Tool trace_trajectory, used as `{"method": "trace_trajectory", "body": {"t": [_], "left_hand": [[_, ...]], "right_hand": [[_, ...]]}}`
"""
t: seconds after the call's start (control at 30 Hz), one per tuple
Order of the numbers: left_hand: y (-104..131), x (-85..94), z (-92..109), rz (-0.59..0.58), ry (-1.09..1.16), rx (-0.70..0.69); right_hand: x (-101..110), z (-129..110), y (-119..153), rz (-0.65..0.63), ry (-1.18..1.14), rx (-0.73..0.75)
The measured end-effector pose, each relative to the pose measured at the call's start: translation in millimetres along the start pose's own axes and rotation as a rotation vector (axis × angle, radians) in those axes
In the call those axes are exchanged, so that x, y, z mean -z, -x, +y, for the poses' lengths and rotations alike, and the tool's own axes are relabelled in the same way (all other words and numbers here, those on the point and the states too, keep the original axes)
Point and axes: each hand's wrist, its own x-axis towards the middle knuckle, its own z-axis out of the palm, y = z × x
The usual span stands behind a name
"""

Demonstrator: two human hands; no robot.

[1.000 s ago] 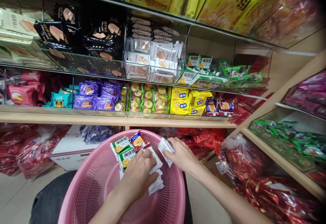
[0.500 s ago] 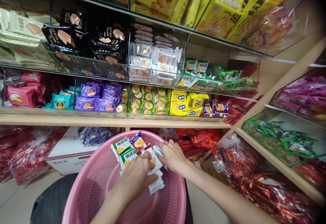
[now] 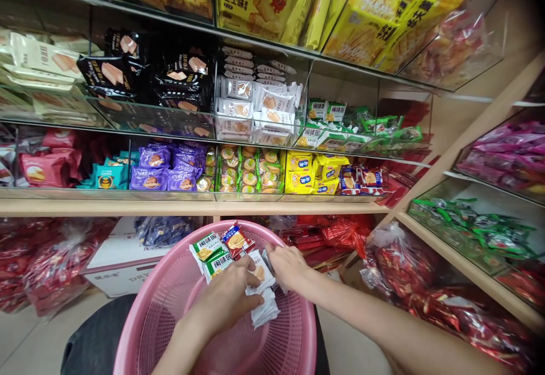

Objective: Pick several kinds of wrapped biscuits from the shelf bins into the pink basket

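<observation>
A pink mesh basket [image 3: 140, 290] stands before me with snack packets at its far side. Two green-and-white packets [image 3: 208, 245] and a red-and-blue biscuit packet [image 3: 235, 240] lie there together. My left hand [image 3: 223, 295] reaches over them, its thumb and forefinger bent around the left edge of a white snack packet [image 3: 263, 273]. Another white packet [image 3: 264, 308] lies just below, by the thumb. At the basket's right rim, the fingers of my right hand [image 3: 289, 267] curl down against a whitish packet, mostly hidden behind them.
Shelves with clear dividers run across ahead, holding white packets [image 3: 275, 102], yellow packets [image 3: 300, 173] and purple packets [image 3: 149, 176]. A wooden shelf edge [image 3: 179, 207] passes just behind the basket. Below it are a white carton [image 3: 123, 255] and bagged red packets [image 3: 55, 273]. More bagged packets [image 3: 404, 267] lie at right.
The view has shifted slightly, so the basket and both hands appear a little further right. Both hands stay at the white packets, with only small finger movement.
</observation>
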Motion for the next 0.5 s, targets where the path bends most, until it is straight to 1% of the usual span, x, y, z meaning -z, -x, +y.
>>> {"method": "trace_trajectory", "body": {"t": [0.17, 0.3, 0.5], "left_hand": [[0.4, 1.5, -0.3, -0.014, 0.032, 0.002], [-1.3, -0.2, -2.1, -0.016, 0.032, 0.008], [-3.6, -2.8, -5.0, -0.012, 0.023, -0.003]], "right_hand": [[-4.4, 1.0, -5.0, -0.028, 0.024, -0.036], [-7.3, -2.2, -8.3, -0.011, 0.057, -0.04], [-12.4, -7.1, -10.1, 0.051, 0.142, 0.04]]}}
